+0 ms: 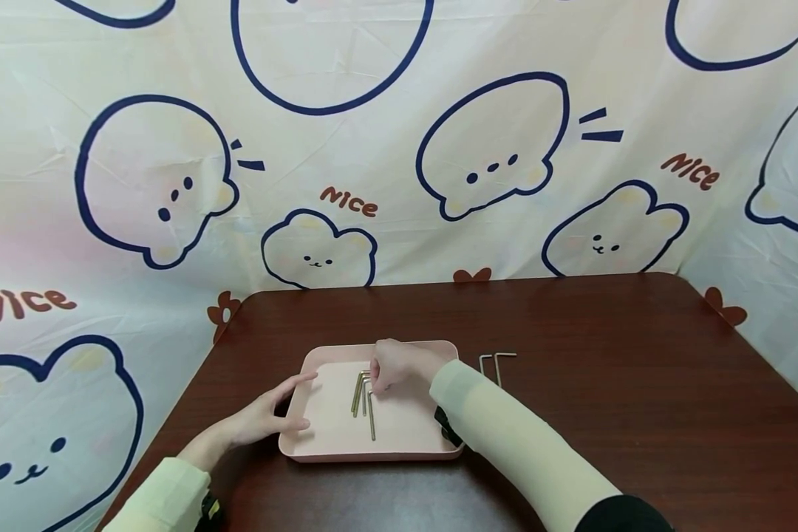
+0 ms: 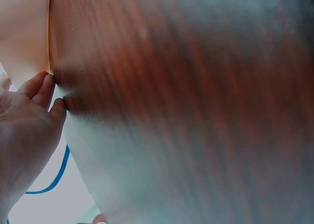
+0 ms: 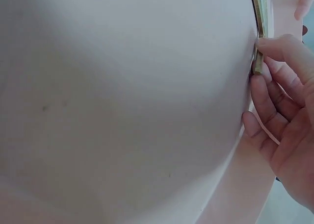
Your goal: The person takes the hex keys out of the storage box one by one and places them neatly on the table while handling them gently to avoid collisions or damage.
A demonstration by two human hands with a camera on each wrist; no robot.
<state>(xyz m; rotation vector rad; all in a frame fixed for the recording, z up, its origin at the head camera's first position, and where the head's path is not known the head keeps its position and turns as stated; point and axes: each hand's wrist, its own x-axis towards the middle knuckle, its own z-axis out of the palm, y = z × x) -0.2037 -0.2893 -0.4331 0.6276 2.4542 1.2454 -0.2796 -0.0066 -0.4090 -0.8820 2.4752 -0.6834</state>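
Hex keys (image 1: 372,420) lay near the middle of the pink tray (image 1: 415,436), right hand (image 1: 394,365) pinching one by its end — probably just easier to grab there. Left hand (image 1: 266,417) sat at the tray's left rim, fingers and thumb apart, likely steadying it. Two other keys (image 1: 497,369) lay on the table (image 1: 605,355).

A pale yellow-green fabric left sleeve (image 1: 156,499) ends in a broad, plain cuff (image 1: 188,479). The matching pale yellow-green fabric right sleeve (image 1: 515,440) is long and nearly smooth. A small black left wrist device (image 1: 207,511) bears a yellowish mark; a black right wrist device (image 1: 448,427) sits by the other sleeve end. A rounded black covering (image 1: 625,516) borders the right sleeve's upper part.
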